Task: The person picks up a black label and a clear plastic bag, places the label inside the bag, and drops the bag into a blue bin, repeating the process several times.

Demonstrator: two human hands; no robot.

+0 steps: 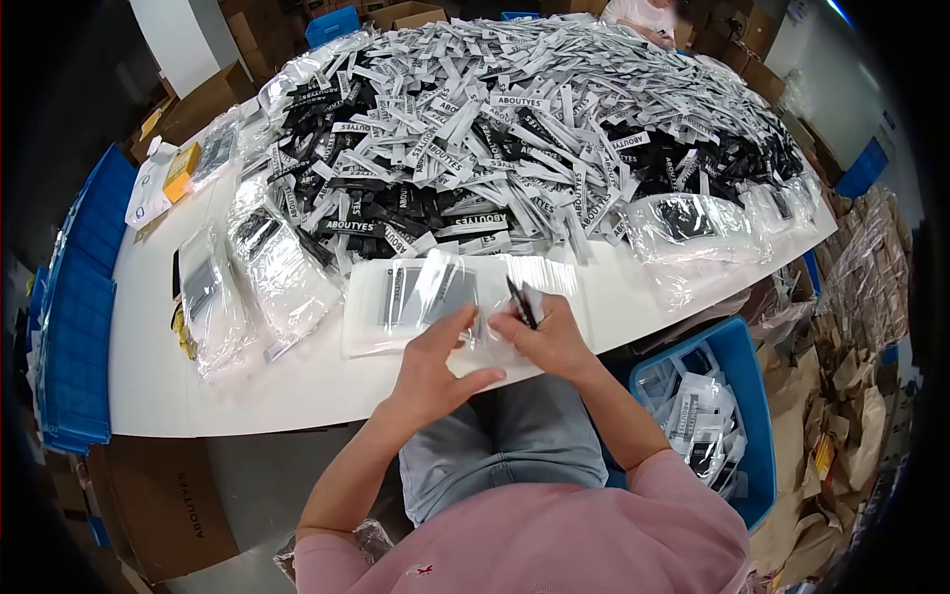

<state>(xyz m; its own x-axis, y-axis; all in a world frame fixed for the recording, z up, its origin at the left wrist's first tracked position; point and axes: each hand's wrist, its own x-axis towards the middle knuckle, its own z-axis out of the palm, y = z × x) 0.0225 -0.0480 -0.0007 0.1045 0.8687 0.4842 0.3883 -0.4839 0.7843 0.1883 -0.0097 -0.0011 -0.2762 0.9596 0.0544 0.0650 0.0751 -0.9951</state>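
My right hand (550,339) is closed around a slim black strip-shaped packet (522,303), with something white showing beside it. Fingers and thumb spread apart, my left hand (435,364) is at the near right side of a stack of clear plastic bags (364,319). The top bag carries a grey printed panel (424,297). More clear film (560,277) lies under and behind my right hand. Beyond both hands rises a large heap of black and white strip packets (495,148) printed "ABOUTYES".
More clear bag stacks lie on the white table (148,366), at left (213,307) and right (688,228). A blue bin (757,445) of packed bags stands by my right side. Brown paper (821,445) covers the floor there. Blue bins (84,297) line the left; another person (643,15) is across the table.
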